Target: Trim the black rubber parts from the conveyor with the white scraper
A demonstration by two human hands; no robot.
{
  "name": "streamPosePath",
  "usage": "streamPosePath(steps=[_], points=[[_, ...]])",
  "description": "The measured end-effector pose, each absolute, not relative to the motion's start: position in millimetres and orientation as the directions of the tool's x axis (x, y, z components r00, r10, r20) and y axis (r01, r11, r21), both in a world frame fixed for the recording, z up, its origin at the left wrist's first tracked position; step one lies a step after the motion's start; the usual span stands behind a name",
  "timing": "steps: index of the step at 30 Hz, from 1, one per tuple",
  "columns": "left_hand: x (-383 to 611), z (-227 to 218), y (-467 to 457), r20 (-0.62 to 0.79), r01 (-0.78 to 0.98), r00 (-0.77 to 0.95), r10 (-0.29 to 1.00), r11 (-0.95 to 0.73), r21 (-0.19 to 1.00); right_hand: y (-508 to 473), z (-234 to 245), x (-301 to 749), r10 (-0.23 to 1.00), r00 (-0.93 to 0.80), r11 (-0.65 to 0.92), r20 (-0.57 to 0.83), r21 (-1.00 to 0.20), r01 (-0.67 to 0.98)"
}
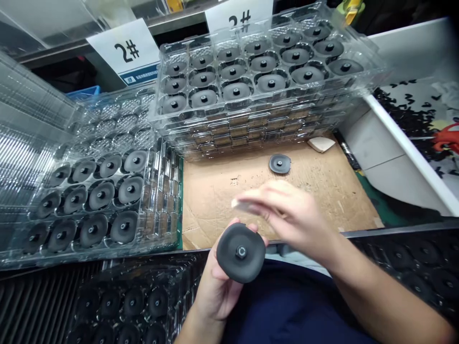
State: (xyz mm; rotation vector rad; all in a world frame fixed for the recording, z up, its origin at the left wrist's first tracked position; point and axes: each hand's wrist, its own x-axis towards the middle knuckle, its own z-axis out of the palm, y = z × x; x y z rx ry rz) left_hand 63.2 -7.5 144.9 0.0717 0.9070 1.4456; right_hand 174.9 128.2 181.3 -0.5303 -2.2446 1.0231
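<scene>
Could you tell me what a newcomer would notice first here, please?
A round matte-black disc with a central metal nut sits in the left hand, front and centre, with the blurred right hand above it. Behind, stacked clear plastic trays hold rows of similar discs, beneath white "2#" cards.

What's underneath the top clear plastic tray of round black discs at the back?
Under the top clear plastic tray, more clear plastic trays are stacked, showing only their side walls. Whatever they hold is covered by the tray above, so it cannot be seen.
</scene>
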Motion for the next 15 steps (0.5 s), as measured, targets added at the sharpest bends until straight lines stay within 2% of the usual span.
streamPosePath(steps=[2, 3, 6, 9, 12, 14, 15], points=[[62.3, 146.5, -8.5, -0.418, -0.858, -0.109, 0.902, 0.127, 0.497, 130.9, 158.5, 181.8, 0.725, -0.669, 0.475, 0.167, -0.824, 0.309], [62.1, 146.7, -8.9, -0.382, -0.876, -0.099, 0.919, 0.102, 0.472, 127.8, 145.3, 185.4, 0.748, -0.658, 0.418, 0.086, -0.831, 0.367], [62.5, 146.0, -8.2, -0.341, -0.892, -0.1, 0.935, 0.068, 0.447, 107.4, 106.1, 194.7, 0.706, -0.708, 0.376, -0.024, -0.834, 0.403], [64.4, 147.8, -4.7, -0.365, -0.891, -0.1, 0.926, 0.08, 0.447, 94.4, 89.3, 200.3, 0.68, -0.732, 0.374, -0.042, -0.839, 0.395], [66.6, 153.1, -0.7, -0.399, -0.882, -0.094, 0.912, 0.109, 0.458, 101.8, 114.0, 201.8, 0.753, -0.658, 0.334, -0.02, -0.85, 0.408], [68.2, 155.2, 0.8, -0.45, -0.834, -0.152, 0.88, 0.13, 0.537, 109.2, 147.4, 199.8, 0.772, -0.628, 0.393, 0.097, -0.85, 0.351], [68.9, 155.1, 1.0, -0.476, -0.789, -0.209, 0.854, 0.14, 0.598, 111.4, 164.8, 197.5, 0.714, -0.659, 0.508, 0.235, -0.822, 0.257]])
